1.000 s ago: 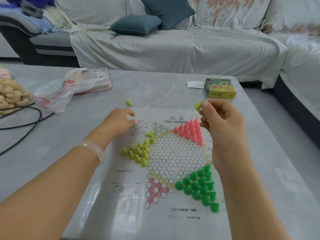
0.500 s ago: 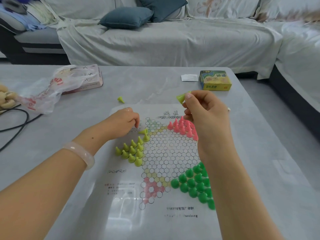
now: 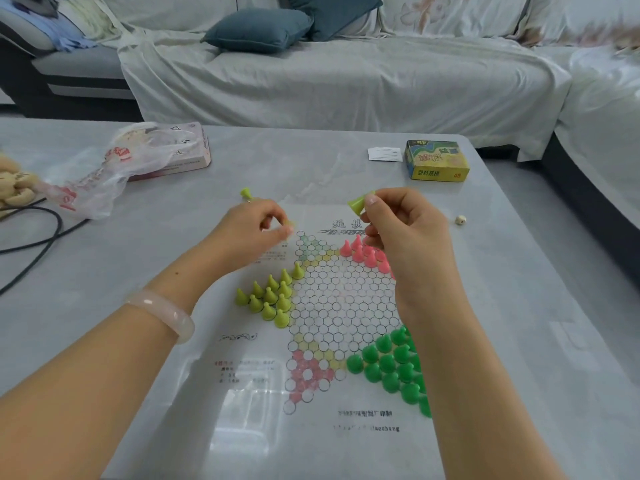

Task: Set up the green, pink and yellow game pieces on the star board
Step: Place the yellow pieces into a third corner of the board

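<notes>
Right hand [image 3: 405, 233] pinching a yellow-green piece [image 3: 358, 203] aloft at twelve o'clock of the star board [image 3: 343, 306]; left hand [image 3: 252, 230] closed on a blurred yellow piece [image 3: 290, 224] at eleven. Yellow cluster [image 3: 272, 297] at nine, pink cluster [image 3: 363, 252] at one, green cluster [image 3: 391, 367] at five. One stray piece [image 3: 246, 194] lying on the worktop [image 3: 519, 271] beyond the left hand.

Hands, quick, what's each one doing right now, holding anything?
Left hand: fingers pinched shut on a small yellowish piece, blurred.
Right hand: closed, holding a yellow-green cone-shaped game piece at its fingertips.
</notes>
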A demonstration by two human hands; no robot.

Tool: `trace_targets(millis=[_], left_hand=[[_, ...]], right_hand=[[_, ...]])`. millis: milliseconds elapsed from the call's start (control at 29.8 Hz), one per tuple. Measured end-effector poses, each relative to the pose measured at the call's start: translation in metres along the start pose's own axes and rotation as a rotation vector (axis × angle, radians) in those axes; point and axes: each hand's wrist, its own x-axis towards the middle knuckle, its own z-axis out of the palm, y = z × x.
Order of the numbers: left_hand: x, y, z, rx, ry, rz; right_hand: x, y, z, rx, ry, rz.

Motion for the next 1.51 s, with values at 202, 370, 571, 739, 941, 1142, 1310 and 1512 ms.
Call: trace_targets(millis=[202, 370, 571, 739, 941, 1142, 1310, 1512], left_hand=[[-0.038, 0.034, -0.035, -1.432, 0.096, -0.522], [-0.078, 0.031, -0.029, -1.533, 0.154, -0.599], [-0.09, 0.024, -0.025, -1.44, 0.159, -0.61], [-0.093, 0.019, -0.029, -1.381, 0.18, -0.602], [-0.096, 0.015, -0.037, -1.348, 0.27, -0.556], [-0.097, 0.012, -0.04, -1.372, 0.301, -0.555], [-0.097, 0.013, -0.041, -1.401, 0.304, -0.561], [-0.098, 0.013, -0.042, -1.411, 0.303, -0.569]], right_hand=[[0.001, 0.01, 0.009, -0.11, -0.057, 0.002], [-0.004, 0.028, 0.018, -0.421, -0.1, -0.031], [-0.004, 0.042, 0.026, -0.706, -0.135, -0.091], [-0.011, 0.053, 0.038, -0.93, -0.244, -0.129], [-0.011, 0.061, 0.042, -1.027, -0.245, -0.161], [-0.012, 0.067, 0.045, -1.073, -0.235, -0.191], [-0.014, 0.07, 0.048, -1.091, -0.226, -0.207], [-0.012, 0.071, 0.049, -1.111, -0.224, -0.215]])
